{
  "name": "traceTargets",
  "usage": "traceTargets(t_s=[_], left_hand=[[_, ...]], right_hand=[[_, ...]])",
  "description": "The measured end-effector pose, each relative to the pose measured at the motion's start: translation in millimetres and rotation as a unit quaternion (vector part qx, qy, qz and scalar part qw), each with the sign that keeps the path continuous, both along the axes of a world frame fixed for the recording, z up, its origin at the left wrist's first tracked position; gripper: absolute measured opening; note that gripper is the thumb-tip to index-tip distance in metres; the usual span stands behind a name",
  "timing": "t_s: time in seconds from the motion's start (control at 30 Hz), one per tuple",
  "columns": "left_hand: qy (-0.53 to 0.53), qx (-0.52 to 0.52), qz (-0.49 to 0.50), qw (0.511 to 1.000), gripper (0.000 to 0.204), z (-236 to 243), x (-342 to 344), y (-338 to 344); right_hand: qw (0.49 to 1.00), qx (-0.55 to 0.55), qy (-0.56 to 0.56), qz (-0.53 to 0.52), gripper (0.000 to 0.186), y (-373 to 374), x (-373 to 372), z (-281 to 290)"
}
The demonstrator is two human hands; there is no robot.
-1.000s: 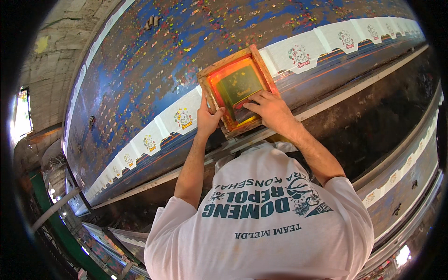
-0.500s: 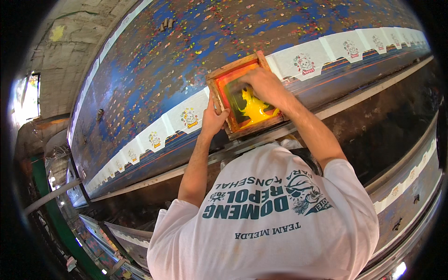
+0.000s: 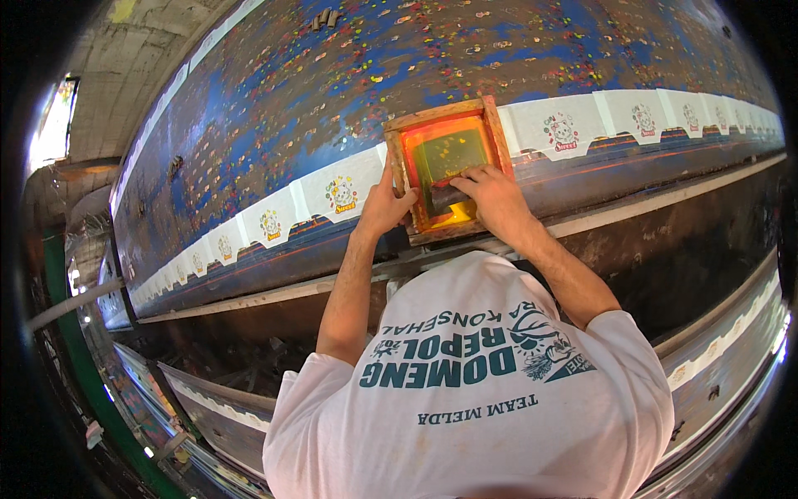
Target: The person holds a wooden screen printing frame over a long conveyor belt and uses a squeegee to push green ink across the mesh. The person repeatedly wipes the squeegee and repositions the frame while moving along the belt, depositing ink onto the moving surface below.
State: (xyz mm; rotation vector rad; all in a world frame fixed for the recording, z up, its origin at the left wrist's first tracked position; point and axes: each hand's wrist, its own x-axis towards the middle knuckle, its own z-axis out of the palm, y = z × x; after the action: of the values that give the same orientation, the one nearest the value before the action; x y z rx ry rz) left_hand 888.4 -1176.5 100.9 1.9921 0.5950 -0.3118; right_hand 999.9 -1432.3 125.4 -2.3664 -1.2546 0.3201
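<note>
A wooden screen frame [image 3: 490, 125] with red-orange edges and an olive centre lies over white printed sheets [image 3: 532, 125], which bear cartoon animal designs. My left hand [image 3: 384, 202] grips the frame's left side, thumb toward its inner edge. My right hand [image 3: 495, 204] reaches inside, fingers closed on a dark squeegee-like blade [image 3: 445, 195], partly hidden. Bright yellow ink [image 3: 453, 216] lies along the screen's lower end. My white shirt [image 3: 465, 424] fills the lower middle.
The long table [image 3: 274, 100] is speckled with coloured ink over blue and brown, with small cylinders [image 3: 326, 18] near its far side. A rail [image 3: 598, 212] runs along the near edge above a dark gap. Another long surface [image 3: 723, 374] is at lower right; a pipe [image 3: 75, 303] crosses the left.
Half a second ago my right hand was higher over a broad yellow puddle; it has moved down, and the ink now lies mostly at the lower end. My left hand still holds the frame.
</note>
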Motion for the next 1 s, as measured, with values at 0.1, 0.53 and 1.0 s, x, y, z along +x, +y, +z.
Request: traceTargets(t_s=[0.1, 0.53, 1.0], left_hand=[[-0.015, 0.019, -0.007, 1.000, 0.109, -6, 0, 1], [0.001, -0.003, -0.045, 0.999, 0.118, -11, -1, 10], [0.035, -0.048, -0.059, 0.996, 0.116, -8, 3, 12]], right_hand=[[0.999, -0.018, 0.046, 0.010, 0.048, 14, 28, 8], [0.997, -0.043, 0.064, -0.011, 0.052, 39, 39, 16], [0.999, -0.005, -0.013, -0.042, 0.060, -4, -27, 12]])
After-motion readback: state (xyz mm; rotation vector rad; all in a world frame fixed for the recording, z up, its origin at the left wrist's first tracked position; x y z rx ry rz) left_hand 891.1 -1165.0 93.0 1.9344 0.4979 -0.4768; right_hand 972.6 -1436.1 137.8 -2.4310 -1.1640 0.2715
